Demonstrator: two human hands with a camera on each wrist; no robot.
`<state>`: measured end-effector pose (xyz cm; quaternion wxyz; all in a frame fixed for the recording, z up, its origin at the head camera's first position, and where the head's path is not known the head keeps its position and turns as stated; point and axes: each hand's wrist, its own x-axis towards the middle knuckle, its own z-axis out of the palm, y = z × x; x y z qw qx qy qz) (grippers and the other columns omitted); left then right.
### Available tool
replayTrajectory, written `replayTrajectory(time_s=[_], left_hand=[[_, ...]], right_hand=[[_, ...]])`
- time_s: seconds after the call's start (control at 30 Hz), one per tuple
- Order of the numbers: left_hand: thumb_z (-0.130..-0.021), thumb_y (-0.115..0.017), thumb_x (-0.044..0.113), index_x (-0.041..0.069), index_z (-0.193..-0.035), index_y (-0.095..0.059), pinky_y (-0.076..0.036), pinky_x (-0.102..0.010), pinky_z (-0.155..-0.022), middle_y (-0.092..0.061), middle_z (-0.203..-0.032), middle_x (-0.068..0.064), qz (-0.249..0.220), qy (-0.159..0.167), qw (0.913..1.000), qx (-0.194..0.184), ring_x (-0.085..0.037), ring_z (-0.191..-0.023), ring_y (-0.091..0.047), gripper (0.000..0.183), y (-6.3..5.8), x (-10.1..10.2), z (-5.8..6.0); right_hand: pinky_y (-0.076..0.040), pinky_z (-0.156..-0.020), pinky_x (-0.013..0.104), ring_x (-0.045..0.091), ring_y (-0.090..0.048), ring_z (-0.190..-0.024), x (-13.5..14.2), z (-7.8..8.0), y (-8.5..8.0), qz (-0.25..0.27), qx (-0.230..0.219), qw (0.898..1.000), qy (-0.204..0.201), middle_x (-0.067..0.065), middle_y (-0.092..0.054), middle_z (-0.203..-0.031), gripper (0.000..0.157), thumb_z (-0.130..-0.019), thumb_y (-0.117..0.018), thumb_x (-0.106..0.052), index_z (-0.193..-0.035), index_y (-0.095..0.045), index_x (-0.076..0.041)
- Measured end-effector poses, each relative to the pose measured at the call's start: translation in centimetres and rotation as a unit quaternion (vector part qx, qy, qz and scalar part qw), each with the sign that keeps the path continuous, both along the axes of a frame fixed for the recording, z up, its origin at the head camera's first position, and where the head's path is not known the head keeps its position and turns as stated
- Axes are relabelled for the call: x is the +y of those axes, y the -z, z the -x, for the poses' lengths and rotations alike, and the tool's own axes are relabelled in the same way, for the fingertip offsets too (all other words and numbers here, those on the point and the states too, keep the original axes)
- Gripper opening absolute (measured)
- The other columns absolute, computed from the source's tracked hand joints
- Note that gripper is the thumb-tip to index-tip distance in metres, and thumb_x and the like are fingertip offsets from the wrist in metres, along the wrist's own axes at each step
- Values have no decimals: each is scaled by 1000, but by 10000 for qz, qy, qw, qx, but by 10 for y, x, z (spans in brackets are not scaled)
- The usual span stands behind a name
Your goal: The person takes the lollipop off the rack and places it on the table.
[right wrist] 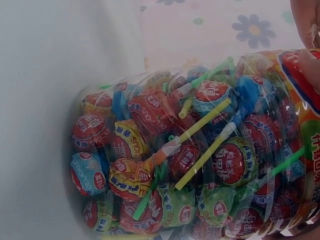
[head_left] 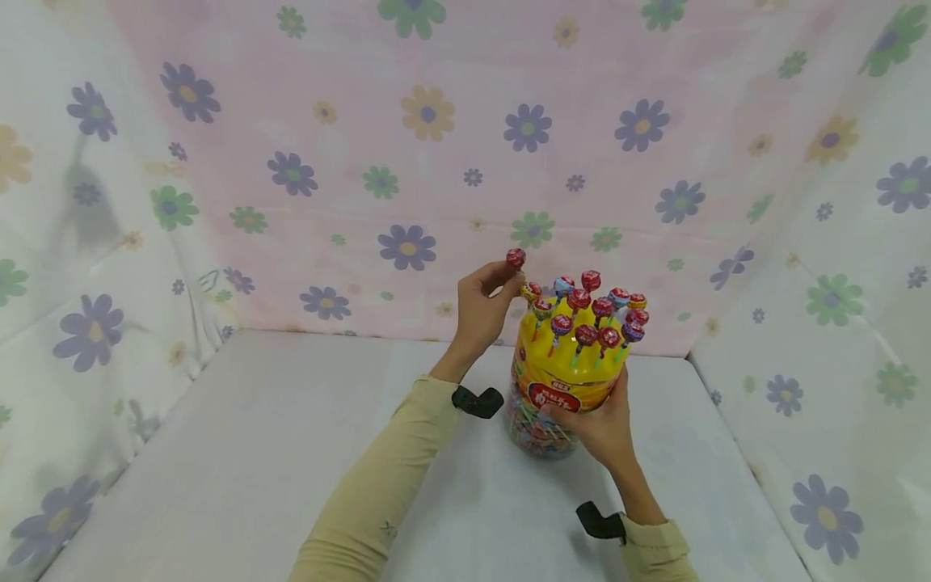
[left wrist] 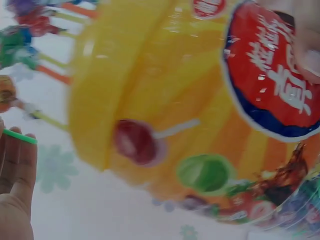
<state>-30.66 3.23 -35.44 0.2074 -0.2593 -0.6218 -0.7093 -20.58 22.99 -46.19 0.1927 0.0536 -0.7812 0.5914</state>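
Observation:
A clear jar (right wrist: 200,165) full of wrapped lollipops has a yellow lid (head_left: 563,353) and an orange-yellow label (left wrist: 200,75). Several lollipops (head_left: 585,335) stand on their sticks in the lid, heads up. My left hand (head_left: 483,311) pinches a red-wrapped lollipop (head_left: 516,258) beside the lid's left edge, its head above the fingertips. In the left wrist view a green stick (left wrist: 20,136) crosses the fingers of that hand. My right hand (head_left: 604,420) grips the jar's near right side, thumb (left wrist: 307,50) over the red label logo; its other fingers are mostly hidden behind the jar.
The jar stands on a white-covered table (head_left: 291,453), right of the middle. Flower-printed cloth (head_left: 429,178) hangs at the back and along both sides. Dark wrist cameras (head_left: 478,402) sit on both wrists, the left one close to the jar.

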Motion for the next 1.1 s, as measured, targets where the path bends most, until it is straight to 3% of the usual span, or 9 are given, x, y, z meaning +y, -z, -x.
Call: replayTrajectory(time_s=[0.17,0.33,0.63,0.9,1.1], left_hand=[[-96,-67,-1,-11,-112,-69,-62,-32,-80,-67,-106,-26,-282,42,9992,-268,-22,-87,-72,19,1,-17,-6],[-95,-68,-1,-12,-113,-69,-62,-29,-77,-67,-107,-25,-313,67,9968,-729,-8,-85,-71,21,24,-34,-12],[-94,-69,-1,-10,-117,-69,-62,-27,-76,-68,-106,-21,-323,-152,9867,-1586,-7,-83,-71,25,78,-60,-20],[-94,-69,-2,-5,-132,-60,-63,-28,-74,-67,-104,-19,11,-23,9797,-2004,-19,-84,-74,40,116,-74,-22],[-93,-70,-3,-7,-129,-61,-63,-28,-71,-68,-102,-24,364,-23,9725,-2300,-21,-81,-74,37,138,-79,-19]], right_hand=[[-46,-104,17,8,-55,-125,1,1,-1,-41,86,9999,-53,-3,-52,-137,102,-76,-90,-6,-152,-25,-26],[-46,-104,18,8,-54,-126,2,2,-2,-29,99,9999,-44,-5,-52,-137,102,-76,-90,-6,-152,-25,-26],[-46,-104,18,9,-54,-126,0,1,-1,0,-31,10000,-24,-5,-52,-137,102,-76,-91,-8,-151,-25,-28],[-46,-103,16,9,-55,-125,1,0,1,1,-39,10000,-56,-3,-52,-136,102,-76,-90,-8,-152,-24,-26],[-45,-103,15,7,-54,-125,1,-1,1,-93,-121,9999,12,-5,-52,-136,103,-76,-90,-10,-152,-23,-27]])
